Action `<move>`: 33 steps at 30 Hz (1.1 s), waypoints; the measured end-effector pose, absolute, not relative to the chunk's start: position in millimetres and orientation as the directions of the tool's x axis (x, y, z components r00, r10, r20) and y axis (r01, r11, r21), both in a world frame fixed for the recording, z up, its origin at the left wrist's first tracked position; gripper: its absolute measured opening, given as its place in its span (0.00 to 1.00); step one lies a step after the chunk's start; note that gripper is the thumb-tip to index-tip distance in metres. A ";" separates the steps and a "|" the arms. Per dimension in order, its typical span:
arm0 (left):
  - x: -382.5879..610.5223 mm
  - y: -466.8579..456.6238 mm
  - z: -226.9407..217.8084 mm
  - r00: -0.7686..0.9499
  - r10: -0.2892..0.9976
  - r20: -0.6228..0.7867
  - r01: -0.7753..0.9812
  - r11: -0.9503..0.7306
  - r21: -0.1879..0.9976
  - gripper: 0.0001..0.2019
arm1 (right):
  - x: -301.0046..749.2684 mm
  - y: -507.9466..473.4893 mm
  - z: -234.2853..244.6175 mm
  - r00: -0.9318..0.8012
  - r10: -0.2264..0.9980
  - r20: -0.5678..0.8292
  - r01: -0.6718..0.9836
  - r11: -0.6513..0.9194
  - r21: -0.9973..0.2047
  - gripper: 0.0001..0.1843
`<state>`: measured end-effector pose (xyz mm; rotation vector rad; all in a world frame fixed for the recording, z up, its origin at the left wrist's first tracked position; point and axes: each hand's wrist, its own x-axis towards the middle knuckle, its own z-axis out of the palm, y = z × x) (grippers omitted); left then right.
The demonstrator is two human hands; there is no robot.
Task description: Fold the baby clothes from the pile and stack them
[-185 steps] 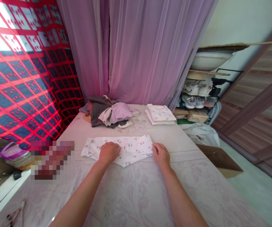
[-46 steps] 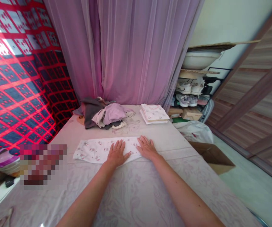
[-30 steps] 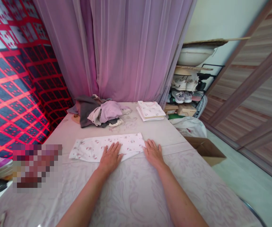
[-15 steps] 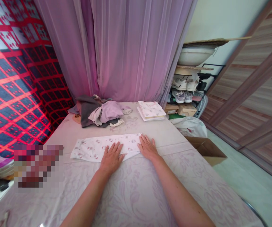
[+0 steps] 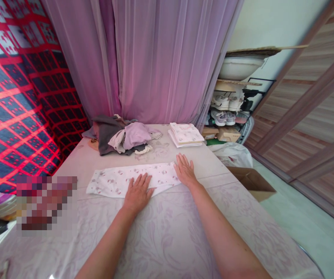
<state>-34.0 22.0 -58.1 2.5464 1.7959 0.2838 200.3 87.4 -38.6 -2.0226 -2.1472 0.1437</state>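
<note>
A white garment with a small red and grey print (image 5: pixel 111 181), folded into a long strip, lies flat across the patterned cloth (image 5: pixel 167 232) in front of me. My left hand (image 5: pixel 138 190) rests palm down on its near middle part, fingers spread. At the strip's right end lies my right hand (image 5: pixel 185 170), flat with fingers stretched out, its fingertips at and just past the garment's edge. What exact kind of garment it is cannot be made out. Neither hand grips anything.
A loose heap of dark, lilac and cream clothes (image 5: pixel 120 135) lies at the back left. Folded printed clothes (image 5: pixel 186 135) are stacked at the back right. Beyond the right edge stand a cardboard box (image 5: pixel 249 182) and a shoe rack (image 5: pixel 227 102). Purple curtains (image 5: pixel 158 62) hang behind.
My right hand has slid slightly right and away from me, and the garment's right end now reaches a little further right. My left hand has stayed in nearly the same place.
</note>
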 end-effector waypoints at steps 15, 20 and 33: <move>-36.5 23.2 -64.9 0.329 0.925 0.188 0.925 -0.356 0.133 0.26 | 236.8 70.4 -76.2 0.317 0.924 0.215 0.754 -0.108 -0.648 0.36; -36.0 21.8 -63.5 0.328 0.925 0.193 0.921 -0.358 0.153 0.26 | 220.9 49.4 -78.1 0.226 0.926 0.304 0.870 -0.051 -0.490 0.20; -55.8 24.7 -73.7 -0.092 0.965 0.247 0.534 -0.161 0.830 0.22 | 210.1 39.1 -71.8 0.231 0.924 0.306 0.808 -0.007 -0.589 0.12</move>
